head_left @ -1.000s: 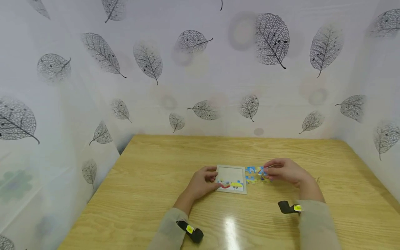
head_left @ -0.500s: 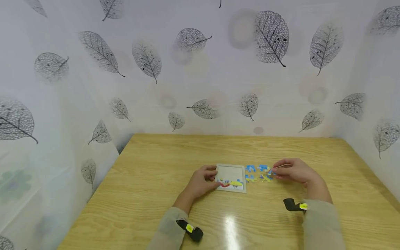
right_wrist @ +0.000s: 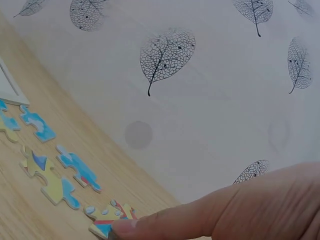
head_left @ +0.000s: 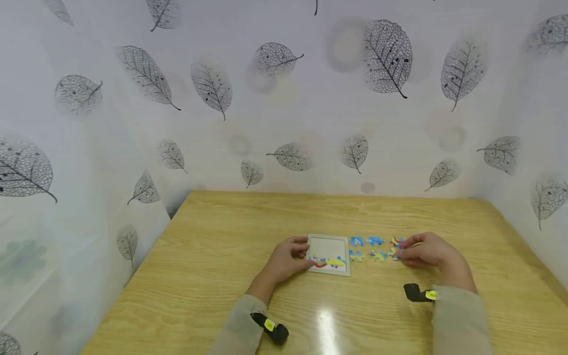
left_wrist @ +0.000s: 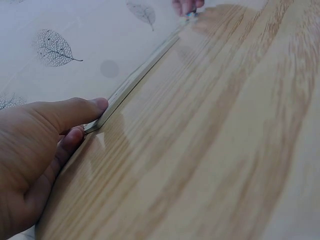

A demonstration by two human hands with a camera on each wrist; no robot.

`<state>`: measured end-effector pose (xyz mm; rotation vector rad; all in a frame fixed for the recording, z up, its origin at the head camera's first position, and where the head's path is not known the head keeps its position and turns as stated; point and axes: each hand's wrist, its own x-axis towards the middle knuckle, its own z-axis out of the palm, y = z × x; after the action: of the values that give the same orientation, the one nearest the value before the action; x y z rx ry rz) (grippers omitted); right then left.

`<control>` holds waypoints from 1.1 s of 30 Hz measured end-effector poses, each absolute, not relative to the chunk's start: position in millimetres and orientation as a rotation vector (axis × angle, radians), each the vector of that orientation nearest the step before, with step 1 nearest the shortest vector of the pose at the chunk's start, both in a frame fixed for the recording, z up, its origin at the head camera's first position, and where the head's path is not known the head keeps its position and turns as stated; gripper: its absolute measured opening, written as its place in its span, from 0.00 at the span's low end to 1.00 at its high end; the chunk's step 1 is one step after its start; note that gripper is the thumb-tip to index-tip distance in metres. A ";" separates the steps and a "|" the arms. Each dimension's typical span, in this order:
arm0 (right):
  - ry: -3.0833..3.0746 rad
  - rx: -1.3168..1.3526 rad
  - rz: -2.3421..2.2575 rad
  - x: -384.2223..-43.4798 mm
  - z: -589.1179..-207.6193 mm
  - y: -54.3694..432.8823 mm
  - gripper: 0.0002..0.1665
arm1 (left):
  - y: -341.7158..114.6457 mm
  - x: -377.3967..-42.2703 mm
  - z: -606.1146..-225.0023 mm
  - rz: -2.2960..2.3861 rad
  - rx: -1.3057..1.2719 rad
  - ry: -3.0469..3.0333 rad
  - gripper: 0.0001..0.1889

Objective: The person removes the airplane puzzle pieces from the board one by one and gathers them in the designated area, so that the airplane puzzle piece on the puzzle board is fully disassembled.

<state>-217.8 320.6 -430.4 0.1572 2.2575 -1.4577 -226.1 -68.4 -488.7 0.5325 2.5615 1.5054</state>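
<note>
My left hand (head_left: pixel 286 259) holds the left side of a square puzzle frame (head_left: pixel 348 268), thumb over the near left corner and fingers along the edge. In the left wrist view its thumb lies on top of the frame (left_wrist: pixel 131 86). Inside the frame, colourful pieces (head_left: pixel 336 263) fill the near strip, and the rest shows bare backing. My right hand (head_left: pixel 426 250) pinches a yellow, red and blue puzzle piece (right_wrist: pixel 104 220) at the right end of the loose pieces. Another piece (head_left: pixel 396 241) lies just beyond it, partly covered by the fingers.
Right of the frame, loose pieces lie in two rows, among them blue ones (head_left: pixel 374 241) and yellow-blue ones (head_left: pixel 378 255). The wooden table (head_left: pixel 248 217) ends at a leaf-patterned curtain (head_left: pixel 301 98) behind and at the sides.
My right hand has moved right, taking a puzzle piece away from the middle of the loose pieces to their right end. The left hand stays on the frame.
</note>
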 end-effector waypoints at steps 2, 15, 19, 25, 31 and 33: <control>2.276 0.184 -1.436 -217.9 -428.6 318.9 0.20 | -68.7 -226.0 -488.4 1.517 0.533 2.555 0.27; 2.346 0.339 -1.301 -216.3 -415.8 309.4 0.15 | -66.6 -223.7 -486.3 1.515 0.512 2.546 0.28; 2.366 0.336 -1.270 -215.9 -416.0 308.5 0.15 | -65.9 -223.5 -486.5 1.507 0.524 2.555 0.28; 2.382 0.310 -1.268 -216.6 -419.1 307.4 0.11 | -66.9 -224.2 -487.4 1.487 0.534 2.575 0.29; 2.396 0.280 -1.283 -217.7 -416.2 305.6 0.12 | -66.9 -224.6 -488.0 1.483 0.526 2.569 0.29; 2.419 0.254 -1.287 -218.4 -414.3 303.3 0.16 | -67.0 -224.5 -486.8 1.476 0.523 2.566 0.29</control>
<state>-218.4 303.3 -414.3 0.2540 2.4190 -1.2873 -224.5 -67.0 -486.8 0.5226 2.5657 1.4761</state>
